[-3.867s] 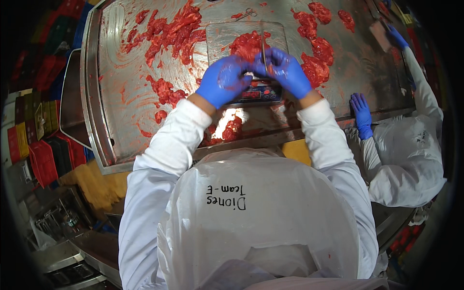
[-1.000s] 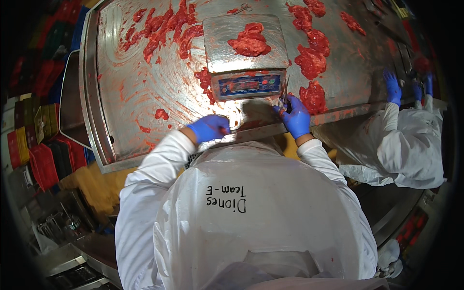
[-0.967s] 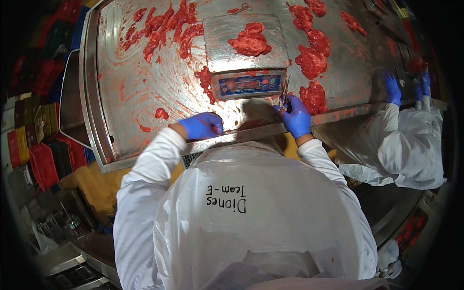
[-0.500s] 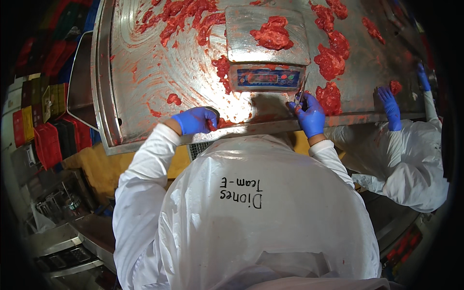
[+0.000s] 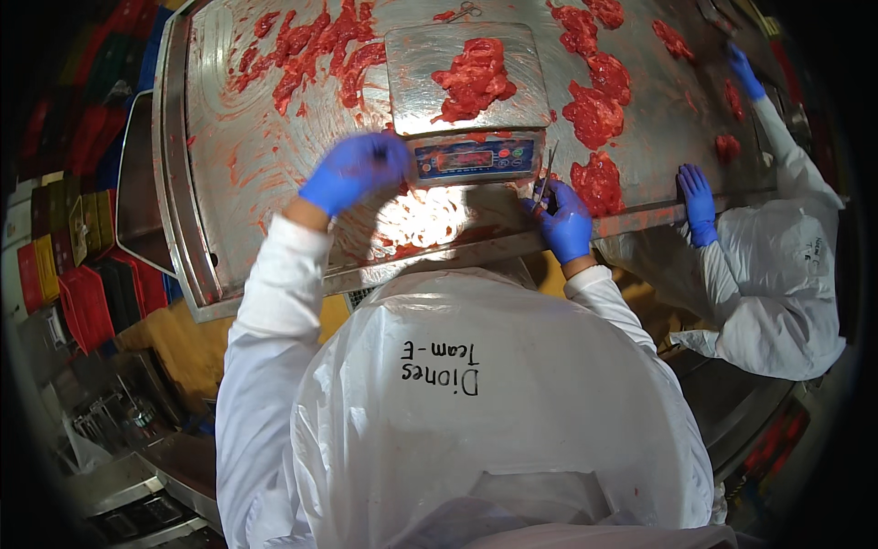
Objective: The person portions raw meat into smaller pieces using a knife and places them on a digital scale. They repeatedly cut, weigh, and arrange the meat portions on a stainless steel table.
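On the steel weighing scale (image 5: 410, 73) rests a ragged heap of raw red meat (image 5: 471, 78), above its blue display panel (image 5: 476, 158). My left hand (image 5: 357, 169), in a blue glove, is raised beside the scale's lower left corner, its fingers smeared by motion, so whether it holds anything is unclear. My right hand (image 5: 565, 220), also gloved, grips metal scissors (image 5: 550, 165) with the blades pointing up at the scale's lower right corner. A meat piece (image 5: 594, 183) lies just right of that hand.
The rimmed steel table (image 5: 219, 156) carries scattered meat (image 5: 311, 46) and another scissors (image 5: 462, 11) at the back. A co-worker (image 5: 768, 311) in white stands at the right, both gloved hands at the table. Coloured crates (image 5: 82, 306) are stacked left.
My left hand has risen from the near edge toward the scale. The heap on the scale looks larger, reaching lower. The co-worker's hands have moved. My right hand still grips the scissors.
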Demonstrator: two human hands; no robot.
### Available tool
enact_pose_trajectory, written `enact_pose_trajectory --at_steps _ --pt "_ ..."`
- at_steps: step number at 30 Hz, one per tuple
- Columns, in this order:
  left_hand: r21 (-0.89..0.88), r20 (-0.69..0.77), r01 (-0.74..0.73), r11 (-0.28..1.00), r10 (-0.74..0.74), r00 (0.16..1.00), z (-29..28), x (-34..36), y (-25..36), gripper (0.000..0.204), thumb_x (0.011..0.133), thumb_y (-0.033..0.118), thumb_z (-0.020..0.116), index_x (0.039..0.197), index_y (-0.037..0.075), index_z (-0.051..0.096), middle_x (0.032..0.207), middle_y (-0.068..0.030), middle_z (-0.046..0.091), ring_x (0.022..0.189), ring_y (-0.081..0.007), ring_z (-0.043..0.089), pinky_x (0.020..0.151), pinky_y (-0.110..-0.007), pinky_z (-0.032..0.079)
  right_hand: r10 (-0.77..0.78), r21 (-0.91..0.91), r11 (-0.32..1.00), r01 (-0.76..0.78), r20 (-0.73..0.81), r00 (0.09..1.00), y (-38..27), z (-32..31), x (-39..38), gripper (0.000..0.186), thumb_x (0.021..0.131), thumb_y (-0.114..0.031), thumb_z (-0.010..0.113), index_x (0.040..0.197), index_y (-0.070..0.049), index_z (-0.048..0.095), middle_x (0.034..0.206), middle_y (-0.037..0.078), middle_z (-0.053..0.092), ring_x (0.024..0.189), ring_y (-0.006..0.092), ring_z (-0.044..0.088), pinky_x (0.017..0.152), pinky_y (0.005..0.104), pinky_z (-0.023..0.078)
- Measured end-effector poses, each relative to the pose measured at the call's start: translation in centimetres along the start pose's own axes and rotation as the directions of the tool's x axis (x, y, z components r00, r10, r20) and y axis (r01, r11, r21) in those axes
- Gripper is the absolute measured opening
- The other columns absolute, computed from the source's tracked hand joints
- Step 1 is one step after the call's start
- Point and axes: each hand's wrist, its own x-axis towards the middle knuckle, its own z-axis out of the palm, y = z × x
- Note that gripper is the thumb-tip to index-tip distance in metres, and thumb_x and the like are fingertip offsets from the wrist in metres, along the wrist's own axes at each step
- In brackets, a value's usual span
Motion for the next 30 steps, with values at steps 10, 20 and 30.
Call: enact_pose_trajectory --at_steps 10,20,30 --pt "-0.202 0.412 0.178 0.963 -0.081 0.907 1.5 -4.8 -1.4 0.010 0.087 0.001 0.079 0.096 0.002 0.074 0.089 -0.0017 0.071 0.085 -0.0102 0.065 0.077 -0.026 0.053 -0.013 -0.004 1.000 0.013 0.004 1.000 -1.3 -0.7 0.3 0.046 0.081 -0.037 0.084 0.116 -0.010 0.071 0.099 0.013 0.074 0.091 0.0322 0.072 0.080 0.0426 0.056" --pt "0.076 -0.443 -0.215 0.974 0.226 0.867 0.3 4.1 0.8 0.023 0.094 0.004 0.072 0.116 -0.001 0.072 0.103 -0.0074 0.072 0.089 -0.0143 0.068 0.081 -0.029 0.055 -0.042 -0.028 0.999 0.041 -0.027 0.999 -0.5 -0.4 -0.1 0.047 0.081 -0.032 0.085 0.118 -0.009 0.069 0.099 0.013 0.074 0.090 0.0315 0.072 0.080 0.0417 0.057" --pt "0.572 -0.398 -0.346 0.744 0.620 0.676 2.0 3.7 1.4 0.019 0.085 0.006 0.073 0.103 0.006 0.074 0.108 -0.0124 0.072 0.102 -0.0324 0.069 0.091 -0.039 0.055 0.159 0.346 0.926 -0.151 0.008 0.987 -1.5 -0.7 0.1 0.046 0.085 -0.034 0.086 0.118 -0.006 0.071 0.094 0.012 0.074 0.082 0.0238 0.071 0.075 0.0375 0.056"
